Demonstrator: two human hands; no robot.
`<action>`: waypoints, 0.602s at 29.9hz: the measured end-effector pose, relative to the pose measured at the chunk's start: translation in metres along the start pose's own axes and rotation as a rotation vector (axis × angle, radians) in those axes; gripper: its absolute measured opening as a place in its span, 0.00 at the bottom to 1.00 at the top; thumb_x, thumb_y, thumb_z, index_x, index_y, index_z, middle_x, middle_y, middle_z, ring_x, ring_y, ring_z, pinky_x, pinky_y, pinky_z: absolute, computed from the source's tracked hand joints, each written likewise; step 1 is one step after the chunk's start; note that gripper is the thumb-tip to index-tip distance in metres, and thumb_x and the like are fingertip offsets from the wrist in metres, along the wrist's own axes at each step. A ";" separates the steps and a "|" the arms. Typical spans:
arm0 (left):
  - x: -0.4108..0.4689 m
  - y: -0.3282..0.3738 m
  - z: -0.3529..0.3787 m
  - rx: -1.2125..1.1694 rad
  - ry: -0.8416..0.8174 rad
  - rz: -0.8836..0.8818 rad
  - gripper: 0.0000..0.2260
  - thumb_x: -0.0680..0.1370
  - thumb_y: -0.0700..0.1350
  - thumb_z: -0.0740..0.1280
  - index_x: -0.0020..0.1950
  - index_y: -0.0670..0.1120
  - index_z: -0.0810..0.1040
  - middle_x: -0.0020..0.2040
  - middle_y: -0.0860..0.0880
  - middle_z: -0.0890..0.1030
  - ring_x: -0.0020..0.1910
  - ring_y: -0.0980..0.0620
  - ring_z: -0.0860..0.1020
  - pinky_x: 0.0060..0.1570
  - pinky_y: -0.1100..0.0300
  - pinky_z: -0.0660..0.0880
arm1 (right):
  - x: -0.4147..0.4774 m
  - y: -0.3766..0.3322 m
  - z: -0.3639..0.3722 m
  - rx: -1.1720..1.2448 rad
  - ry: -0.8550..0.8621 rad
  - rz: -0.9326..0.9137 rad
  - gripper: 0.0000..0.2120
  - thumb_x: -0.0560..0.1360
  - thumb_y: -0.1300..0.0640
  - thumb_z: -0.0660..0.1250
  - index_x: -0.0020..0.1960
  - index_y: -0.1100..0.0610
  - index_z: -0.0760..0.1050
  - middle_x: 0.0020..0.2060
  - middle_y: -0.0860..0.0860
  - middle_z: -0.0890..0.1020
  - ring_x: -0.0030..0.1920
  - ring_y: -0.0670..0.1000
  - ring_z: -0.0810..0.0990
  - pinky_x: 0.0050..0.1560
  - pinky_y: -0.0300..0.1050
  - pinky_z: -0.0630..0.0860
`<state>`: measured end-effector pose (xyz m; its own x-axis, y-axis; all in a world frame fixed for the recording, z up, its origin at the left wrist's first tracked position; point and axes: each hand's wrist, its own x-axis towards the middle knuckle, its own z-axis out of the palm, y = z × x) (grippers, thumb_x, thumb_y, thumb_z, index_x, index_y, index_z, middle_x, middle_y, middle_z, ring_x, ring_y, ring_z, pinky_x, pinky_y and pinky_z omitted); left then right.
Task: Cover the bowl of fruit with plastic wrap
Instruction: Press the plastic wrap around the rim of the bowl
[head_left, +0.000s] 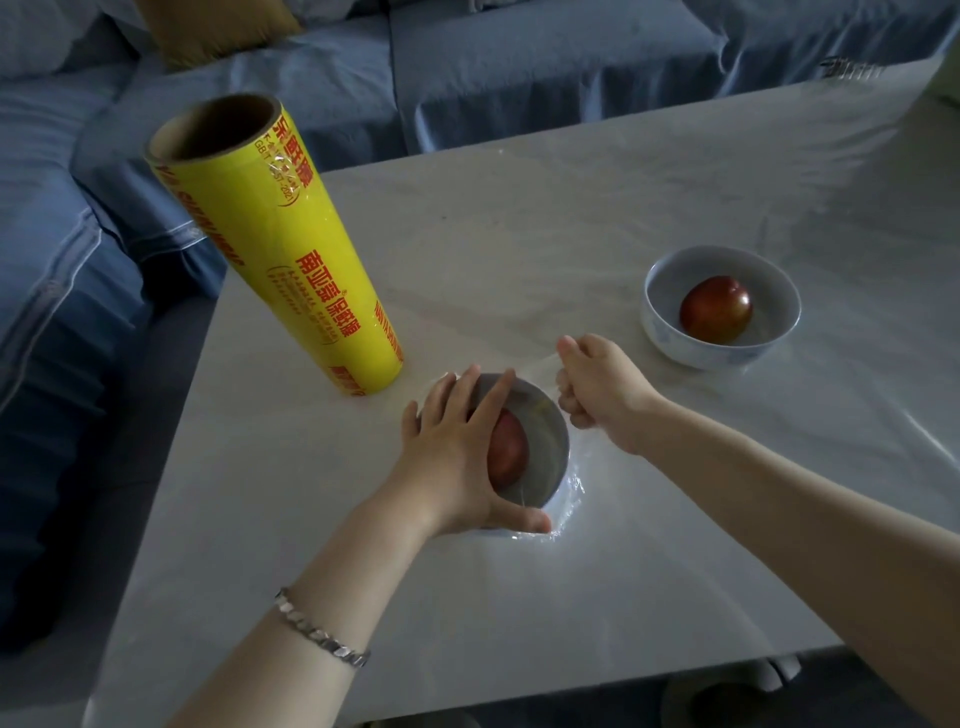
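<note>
the left hand (457, 447) lies flat on the near bowl (540, 441), holding it down; just to its right, the right hand (597, 389) grips the plastic wrap (569, 493), ready to pull it tight

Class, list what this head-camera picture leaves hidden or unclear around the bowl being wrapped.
Head view, left hand hides part of the near bowl and its fruit.
Head view, curled fingers of the right hand hide its grip on the plastic wrap.
Head view, yellow roll: print too small to read.
</note>
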<state>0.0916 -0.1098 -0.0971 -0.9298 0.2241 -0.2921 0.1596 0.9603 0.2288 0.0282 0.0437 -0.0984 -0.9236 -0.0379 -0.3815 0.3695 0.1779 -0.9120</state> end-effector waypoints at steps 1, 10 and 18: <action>0.000 0.000 0.000 0.001 -0.005 -0.004 0.59 0.57 0.71 0.71 0.74 0.59 0.36 0.77 0.51 0.38 0.75 0.48 0.37 0.73 0.44 0.43 | 0.001 0.000 -0.001 -0.099 0.031 -0.069 0.12 0.80 0.54 0.52 0.39 0.56 0.63 0.29 0.51 0.67 0.27 0.49 0.64 0.25 0.38 0.62; 0.000 0.002 0.001 0.001 -0.005 -0.035 0.59 0.56 0.71 0.71 0.74 0.58 0.36 0.76 0.53 0.38 0.75 0.50 0.37 0.72 0.39 0.46 | -0.002 0.023 -0.031 -0.458 0.174 -0.207 0.10 0.79 0.52 0.55 0.47 0.59 0.67 0.33 0.51 0.72 0.33 0.51 0.70 0.30 0.43 0.65; -0.002 0.017 0.006 -0.097 0.055 -0.162 0.59 0.56 0.71 0.70 0.73 0.59 0.35 0.76 0.54 0.38 0.75 0.51 0.37 0.70 0.37 0.43 | 0.015 0.040 -0.014 -0.486 0.218 -0.099 0.13 0.78 0.50 0.57 0.48 0.61 0.71 0.39 0.57 0.76 0.41 0.58 0.74 0.41 0.45 0.68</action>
<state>0.0985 -0.0930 -0.0984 -0.9579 0.0555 -0.2815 -0.0243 0.9619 0.2725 0.0280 0.0638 -0.1385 -0.9704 0.1180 -0.2106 0.2376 0.6200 -0.7477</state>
